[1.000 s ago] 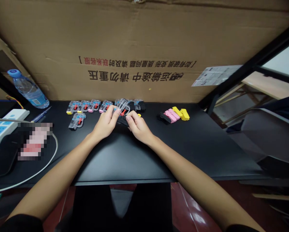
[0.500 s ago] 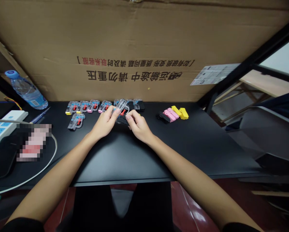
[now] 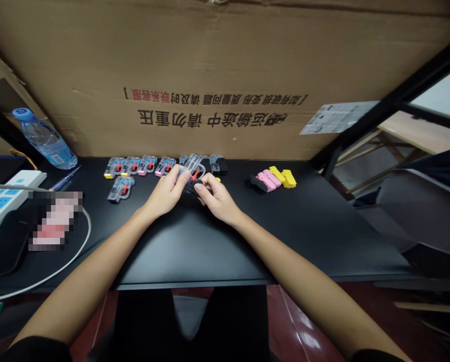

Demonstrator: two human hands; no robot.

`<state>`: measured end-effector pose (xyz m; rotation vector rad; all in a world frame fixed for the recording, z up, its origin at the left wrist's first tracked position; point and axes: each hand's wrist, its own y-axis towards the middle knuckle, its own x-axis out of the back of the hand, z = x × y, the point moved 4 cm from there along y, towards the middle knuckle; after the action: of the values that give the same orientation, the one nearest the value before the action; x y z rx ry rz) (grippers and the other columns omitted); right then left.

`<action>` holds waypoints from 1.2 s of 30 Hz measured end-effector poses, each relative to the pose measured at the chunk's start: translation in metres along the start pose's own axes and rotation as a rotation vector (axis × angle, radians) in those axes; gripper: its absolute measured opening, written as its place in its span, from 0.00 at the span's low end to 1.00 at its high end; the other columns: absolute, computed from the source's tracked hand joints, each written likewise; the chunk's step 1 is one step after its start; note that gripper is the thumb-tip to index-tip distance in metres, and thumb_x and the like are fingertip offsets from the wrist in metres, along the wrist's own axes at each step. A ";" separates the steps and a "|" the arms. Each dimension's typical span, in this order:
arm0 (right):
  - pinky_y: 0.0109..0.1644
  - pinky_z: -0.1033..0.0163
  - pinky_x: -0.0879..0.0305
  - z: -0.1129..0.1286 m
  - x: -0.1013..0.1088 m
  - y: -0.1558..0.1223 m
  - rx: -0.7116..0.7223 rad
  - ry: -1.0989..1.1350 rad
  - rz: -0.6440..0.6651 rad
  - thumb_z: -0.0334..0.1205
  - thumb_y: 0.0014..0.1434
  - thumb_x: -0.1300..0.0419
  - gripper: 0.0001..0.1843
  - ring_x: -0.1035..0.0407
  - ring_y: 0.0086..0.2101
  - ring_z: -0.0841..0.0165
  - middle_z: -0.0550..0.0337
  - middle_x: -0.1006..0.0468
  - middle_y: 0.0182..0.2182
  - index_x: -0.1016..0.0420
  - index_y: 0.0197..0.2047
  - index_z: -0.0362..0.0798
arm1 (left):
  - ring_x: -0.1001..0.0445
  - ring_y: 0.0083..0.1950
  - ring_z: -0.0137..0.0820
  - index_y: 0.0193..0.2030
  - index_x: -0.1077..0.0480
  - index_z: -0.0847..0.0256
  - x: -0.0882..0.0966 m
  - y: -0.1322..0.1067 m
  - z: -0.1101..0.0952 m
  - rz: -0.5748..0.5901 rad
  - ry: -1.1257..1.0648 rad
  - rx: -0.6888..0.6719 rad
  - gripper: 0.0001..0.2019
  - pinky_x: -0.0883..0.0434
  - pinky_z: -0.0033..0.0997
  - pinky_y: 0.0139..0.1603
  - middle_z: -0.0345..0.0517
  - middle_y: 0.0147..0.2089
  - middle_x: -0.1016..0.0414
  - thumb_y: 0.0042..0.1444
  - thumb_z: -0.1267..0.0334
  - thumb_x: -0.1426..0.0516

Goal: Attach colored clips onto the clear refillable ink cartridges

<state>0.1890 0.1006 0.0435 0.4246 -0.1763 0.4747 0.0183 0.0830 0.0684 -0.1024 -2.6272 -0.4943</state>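
My left hand (image 3: 166,193) and my right hand (image 3: 217,198) meet at the middle of the black table (image 3: 304,226). Together they pinch a small clear plastic piece with a red part inside (image 3: 192,170), joined to a black part (image 3: 192,187) under my right fingers. Behind the hands runs a row of several like clear pieces with coloured ends (image 3: 134,165). One more clear piece (image 3: 120,188) lies alone, closer to me and left of my left hand.
Pink, yellow and black small blocks (image 3: 272,179) lie to the right. A water bottle (image 3: 44,138), a screwdriver (image 3: 64,179) and a white power strip (image 3: 2,200) with a cable are at the left. A large cardboard sheet (image 3: 217,75) stands behind the table.
Both hands stay in place at the table's middle, still gripping the clear piece; only the fingers shift slightly.
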 end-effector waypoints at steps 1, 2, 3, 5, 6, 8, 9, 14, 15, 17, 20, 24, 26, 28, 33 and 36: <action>0.35 0.61 0.42 0.001 0.001 0.000 0.024 -0.042 -0.014 0.68 0.72 0.43 0.27 0.40 0.28 0.69 0.67 0.35 0.28 0.39 0.38 0.53 | 0.33 0.30 0.31 0.44 0.35 0.56 0.000 0.000 -0.001 -0.001 0.007 -0.007 0.18 0.36 0.30 0.36 0.34 0.27 0.36 0.77 0.44 0.52; 0.36 0.61 0.42 0.002 0.003 0.000 0.048 -0.086 -0.028 0.68 0.72 0.43 0.27 0.40 0.29 0.69 0.66 0.35 0.28 0.39 0.38 0.53 | 0.33 0.30 0.30 0.44 0.34 0.56 0.001 0.000 -0.001 -0.005 0.016 -0.014 0.18 0.36 0.30 0.36 0.34 0.27 0.36 0.76 0.44 0.51; 0.36 0.60 0.42 0.003 0.004 0.000 0.063 -0.122 -0.037 0.68 0.72 0.43 0.26 0.40 0.30 0.68 0.66 0.34 0.29 0.38 0.38 0.53 | 0.33 0.30 0.30 0.44 0.34 0.56 0.001 0.000 -0.002 -0.011 0.026 -0.021 0.18 0.36 0.30 0.37 0.34 0.27 0.36 0.76 0.44 0.51; 0.36 0.60 0.42 0.002 0.004 0.000 0.055 -0.134 -0.035 0.67 0.72 0.43 0.26 0.40 0.30 0.68 0.65 0.34 0.28 0.38 0.38 0.53 | 0.33 0.30 0.30 0.43 0.34 0.56 0.002 0.000 -0.002 -0.017 0.040 -0.023 0.19 0.35 0.30 0.37 0.35 0.27 0.36 0.76 0.43 0.51; 0.35 0.61 0.43 0.001 0.004 0.000 0.035 -0.107 -0.027 0.68 0.72 0.43 0.26 0.40 0.29 0.68 0.66 0.34 0.28 0.39 0.38 0.53 | 0.33 0.31 0.30 0.43 0.34 0.56 0.002 0.000 -0.002 -0.015 0.040 -0.018 0.19 0.35 0.30 0.37 0.35 0.27 0.36 0.76 0.43 0.51; 0.33 0.62 0.43 -0.001 0.003 0.001 -0.004 -0.019 -0.003 0.69 0.71 0.42 0.27 0.40 0.27 0.69 0.67 0.35 0.27 0.40 0.37 0.54 | 0.33 0.31 0.31 0.43 0.35 0.56 0.002 0.000 -0.001 -0.006 0.022 -0.004 0.20 0.35 0.30 0.36 0.35 0.27 0.36 0.76 0.42 0.51; 0.32 0.62 0.43 -0.002 0.001 0.001 -0.020 0.027 0.011 0.69 0.71 0.41 0.28 0.40 0.26 0.70 0.68 0.35 0.27 0.40 0.37 0.54 | 0.33 0.31 0.31 0.43 0.35 0.56 0.001 0.000 -0.001 -0.001 0.009 0.000 0.20 0.35 0.30 0.36 0.35 0.27 0.36 0.76 0.42 0.52; 0.29 0.63 0.46 -0.004 -0.002 0.002 -0.068 0.153 0.068 0.70 0.70 0.41 0.28 0.42 0.22 0.72 0.71 0.37 0.24 0.40 0.37 0.54 | 0.33 0.31 0.31 0.43 0.35 0.56 0.000 0.000 0.000 0.011 -0.019 -0.003 0.19 0.35 0.30 0.36 0.35 0.27 0.35 0.76 0.43 0.52; 0.29 0.63 0.45 -0.004 -0.002 0.002 -0.062 0.148 0.066 0.69 0.70 0.41 0.28 0.42 0.22 0.72 0.71 0.37 0.24 0.40 0.37 0.54 | 0.33 0.32 0.31 0.43 0.35 0.56 0.000 0.000 0.000 0.009 -0.015 -0.005 0.19 0.35 0.30 0.37 0.35 0.28 0.35 0.76 0.44 0.52; 0.30 0.62 0.44 -0.003 0.000 0.002 -0.033 0.075 0.038 0.69 0.71 0.41 0.27 0.41 0.24 0.71 0.70 0.36 0.25 0.40 0.37 0.54 | 0.33 0.32 0.30 0.43 0.35 0.57 0.000 0.000 0.000 -0.002 0.007 -0.012 0.18 0.35 0.30 0.37 0.35 0.29 0.34 0.77 0.45 0.52; 0.33 0.61 0.43 0.000 0.004 0.001 0.015 -0.094 -0.020 0.68 0.72 0.42 0.27 0.40 0.27 0.69 0.67 0.34 0.26 0.39 0.37 0.53 | 0.32 0.32 0.30 0.44 0.34 0.57 0.001 0.000 -0.001 -0.023 0.053 -0.019 0.17 0.35 0.30 0.38 0.36 0.30 0.32 0.77 0.47 0.51; 0.34 0.61 0.43 0.000 0.004 0.000 0.009 -0.093 -0.030 0.69 0.72 0.43 0.27 0.40 0.27 0.69 0.67 0.34 0.26 0.39 0.37 0.53 | 0.30 0.32 0.31 0.44 0.33 0.57 0.000 0.000 -0.002 -0.042 0.069 -0.010 0.17 0.34 0.30 0.39 0.37 0.31 0.29 0.77 0.47 0.51; 0.32 0.62 0.44 -0.002 0.001 0.001 -0.022 -0.004 -0.010 0.69 0.71 0.42 0.27 0.41 0.25 0.70 0.69 0.35 0.25 0.39 0.37 0.53 | 0.29 0.33 0.31 0.43 0.34 0.56 0.000 0.000 -0.001 -0.043 0.045 0.003 0.17 0.33 0.30 0.38 0.38 0.30 0.30 0.77 0.47 0.51; 0.30 0.63 0.46 -0.004 -0.002 0.002 -0.060 0.095 0.021 0.70 0.70 0.42 0.28 0.42 0.23 0.72 0.71 0.36 0.24 0.40 0.37 0.54 | 0.29 0.34 0.32 0.42 0.34 0.56 -0.001 0.000 0.000 -0.028 0.015 0.014 0.17 0.33 0.30 0.38 0.38 0.29 0.31 0.77 0.46 0.51; 0.25 0.65 0.50 -0.006 -0.003 0.003 -0.127 0.252 0.035 0.70 0.67 0.38 0.29 0.42 0.21 0.73 0.73 0.40 0.24 0.41 0.36 0.54 | 0.30 0.34 0.32 0.41 0.37 0.55 -0.001 0.001 0.002 -0.027 -0.032 0.016 0.18 0.34 0.31 0.37 0.37 0.28 0.34 0.77 0.45 0.53; 0.25 0.65 0.51 -0.004 -0.002 0.003 -0.122 0.244 0.038 0.69 0.68 0.38 0.29 0.43 0.21 0.74 0.73 0.39 0.23 0.40 0.36 0.54 | 0.31 0.34 0.32 0.40 0.38 0.55 0.001 0.000 0.000 -0.033 -0.023 -0.004 0.17 0.34 0.31 0.38 0.37 0.30 0.33 0.77 0.46 0.53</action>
<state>0.1862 0.1037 0.0403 0.2415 0.0222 0.5455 0.0176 0.0833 0.0693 -0.0670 -2.6544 -0.5130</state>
